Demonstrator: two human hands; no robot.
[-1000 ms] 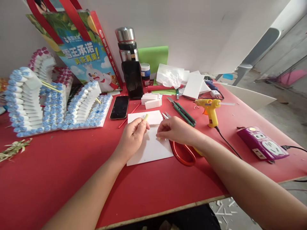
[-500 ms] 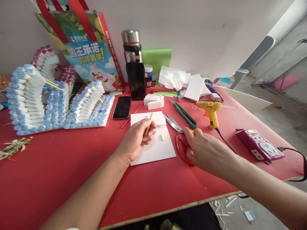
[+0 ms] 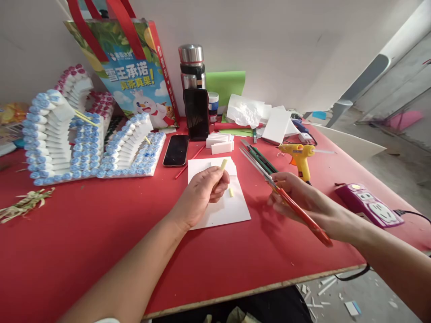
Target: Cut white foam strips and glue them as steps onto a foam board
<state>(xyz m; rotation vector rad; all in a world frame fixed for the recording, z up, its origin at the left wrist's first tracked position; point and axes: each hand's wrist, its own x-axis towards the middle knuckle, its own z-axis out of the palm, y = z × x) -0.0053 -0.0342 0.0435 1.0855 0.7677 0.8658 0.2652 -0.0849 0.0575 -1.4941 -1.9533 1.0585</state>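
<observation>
My left hand [image 3: 207,193] is closed around a thin yellow stick [image 3: 223,163] whose tip pokes up above my fingers. It hovers over a white foam sheet [image 3: 225,208] on the red table [image 3: 101,242]. A short cut piece of yellow stick [image 3: 230,192] lies on the sheet just right of that hand. My right hand [image 3: 303,197] grips red-handled scissors [image 3: 286,197], lifted off the table, with the blades pointing up and left toward the stick.
A yellow glue gun [image 3: 299,157], a green utility knife [image 3: 264,160] and a purple power strip [image 3: 368,204] lie to the right. A phone [image 3: 176,150], foam blocks [image 3: 220,142], a flask [image 3: 191,67] and a bag [image 3: 128,72] stand behind. A bottle-cap model [image 3: 81,139] fills the left.
My right hand left the cut piece on the sheet, reached to the scissors on the table and picked them up. My left hand kept hold of the stick.
</observation>
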